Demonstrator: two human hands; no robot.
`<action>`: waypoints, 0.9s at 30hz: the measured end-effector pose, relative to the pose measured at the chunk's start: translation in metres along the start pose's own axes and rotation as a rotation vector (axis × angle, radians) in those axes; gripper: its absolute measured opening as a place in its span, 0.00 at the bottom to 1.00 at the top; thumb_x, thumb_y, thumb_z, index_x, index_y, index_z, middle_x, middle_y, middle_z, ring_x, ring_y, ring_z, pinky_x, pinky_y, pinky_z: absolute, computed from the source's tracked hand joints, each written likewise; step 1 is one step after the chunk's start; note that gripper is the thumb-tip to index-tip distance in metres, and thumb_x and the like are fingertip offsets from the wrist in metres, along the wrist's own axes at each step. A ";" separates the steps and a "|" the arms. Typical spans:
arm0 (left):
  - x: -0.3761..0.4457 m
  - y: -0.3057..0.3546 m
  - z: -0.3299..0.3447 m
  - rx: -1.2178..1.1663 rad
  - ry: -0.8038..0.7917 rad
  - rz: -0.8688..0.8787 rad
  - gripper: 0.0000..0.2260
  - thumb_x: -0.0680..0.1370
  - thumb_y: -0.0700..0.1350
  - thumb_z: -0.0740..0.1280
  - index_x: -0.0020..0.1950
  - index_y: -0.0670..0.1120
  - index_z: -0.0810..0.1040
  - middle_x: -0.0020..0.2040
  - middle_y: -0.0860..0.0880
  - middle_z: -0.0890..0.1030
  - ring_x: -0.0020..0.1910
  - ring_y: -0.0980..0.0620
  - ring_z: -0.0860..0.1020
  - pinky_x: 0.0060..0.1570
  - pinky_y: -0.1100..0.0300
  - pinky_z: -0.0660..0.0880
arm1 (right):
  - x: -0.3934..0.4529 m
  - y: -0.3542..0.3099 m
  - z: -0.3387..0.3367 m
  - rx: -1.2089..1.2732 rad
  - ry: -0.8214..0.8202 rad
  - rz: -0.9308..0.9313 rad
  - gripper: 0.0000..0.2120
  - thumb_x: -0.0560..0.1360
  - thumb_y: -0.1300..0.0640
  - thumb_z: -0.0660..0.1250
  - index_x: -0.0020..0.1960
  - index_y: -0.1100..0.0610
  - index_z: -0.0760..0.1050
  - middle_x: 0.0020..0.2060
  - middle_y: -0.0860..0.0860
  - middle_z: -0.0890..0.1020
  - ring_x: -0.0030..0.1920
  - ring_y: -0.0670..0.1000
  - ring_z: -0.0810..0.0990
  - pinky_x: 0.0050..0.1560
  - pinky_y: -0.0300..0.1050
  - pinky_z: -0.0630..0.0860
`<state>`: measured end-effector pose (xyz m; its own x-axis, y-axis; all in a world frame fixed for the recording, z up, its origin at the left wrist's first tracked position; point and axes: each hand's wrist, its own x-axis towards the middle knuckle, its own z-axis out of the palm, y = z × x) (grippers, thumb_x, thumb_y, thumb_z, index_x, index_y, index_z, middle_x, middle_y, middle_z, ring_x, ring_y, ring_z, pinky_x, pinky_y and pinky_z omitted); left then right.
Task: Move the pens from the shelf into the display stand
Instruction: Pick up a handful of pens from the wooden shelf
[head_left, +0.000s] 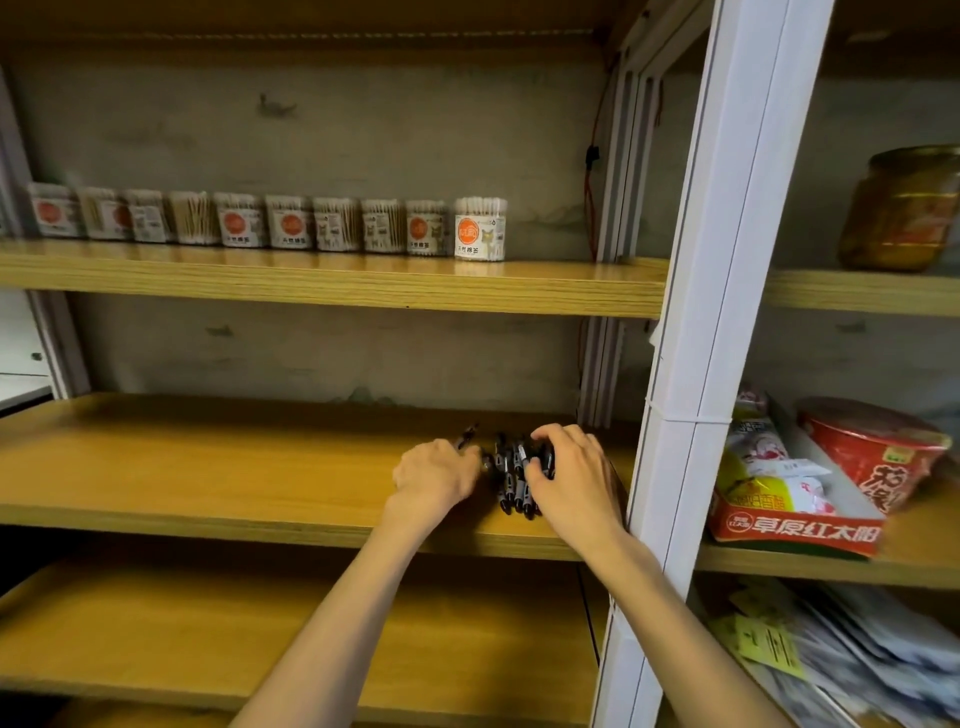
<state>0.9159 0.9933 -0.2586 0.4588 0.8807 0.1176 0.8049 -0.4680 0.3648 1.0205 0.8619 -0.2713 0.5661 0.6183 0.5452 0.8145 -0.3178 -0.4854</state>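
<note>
Several black pens (511, 480) lie in a loose bunch on the middle wooden shelf (234, 462), near its right end. My left hand (434, 478) rests on the shelf at the left side of the bunch, with one pen (466, 435) sticking out past its fingers. My right hand (569, 475) curls over the right side of the bunch, fingers touching the pens. Both hands press against the pile from either side. No display stand is in view.
A white upright post (711, 312) stands right beside my right hand. On the upper shelf is a row of cotton swab tubs (480, 228). To the right are a red snack box (795, 519), an instant noodle cup (878, 447) and a glass jar (901, 208).
</note>
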 end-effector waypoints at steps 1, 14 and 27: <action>-0.001 0.004 0.003 0.015 -0.012 0.003 0.28 0.81 0.65 0.56 0.60 0.43 0.80 0.57 0.44 0.82 0.56 0.42 0.79 0.53 0.53 0.74 | 0.001 -0.001 0.000 -0.005 0.002 -0.001 0.16 0.80 0.54 0.66 0.67 0.49 0.73 0.64 0.47 0.75 0.67 0.48 0.70 0.66 0.46 0.69; 0.012 0.018 0.005 0.218 -0.005 0.046 0.25 0.79 0.66 0.62 0.63 0.48 0.78 0.57 0.48 0.79 0.62 0.46 0.77 0.54 0.54 0.70 | 0.002 -0.001 -0.001 -0.022 0.003 0.007 0.17 0.80 0.53 0.67 0.68 0.48 0.72 0.65 0.47 0.75 0.66 0.48 0.70 0.65 0.46 0.72; 0.024 0.043 0.003 -0.271 -0.025 0.070 0.24 0.76 0.67 0.65 0.54 0.46 0.78 0.48 0.48 0.81 0.50 0.45 0.79 0.42 0.56 0.72 | 0.003 -0.001 -0.006 -0.018 0.004 -0.019 0.17 0.80 0.54 0.66 0.68 0.49 0.73 0.64 0.47 0.74 0.66 0.48 0.70 0.67 0.46 0.71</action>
<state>0.9627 0.9946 -0.2432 0.5216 0.8433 0.1300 0.6422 -0.4883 0.5908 1.0218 0.8598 -0.2653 0.5511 0.6213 0.5570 0.8272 -0.3192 -0.4625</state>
